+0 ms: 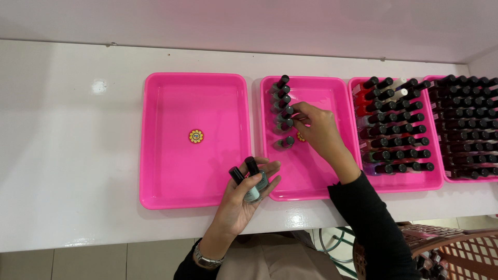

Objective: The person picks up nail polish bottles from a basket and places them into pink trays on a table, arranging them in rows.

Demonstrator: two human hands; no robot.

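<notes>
Head view shows your left hand (248,194) cupping two pale green polish bottles (252,182) palm-up over the second pink tray's (332,88) front rim, while your right hand (317,127) pinches a bottle in that tray's left-edge row (282,111), lining them up.

The pink trays (195,83) are looking like smooth, glossy plastic, and the white worktop (67,135) is showing a slick sheen. The nail polish bottles (253,187) are appearing as shiny glass under matt black caps; the wristwatch (206,261) is gleaming like metal.
</notes>
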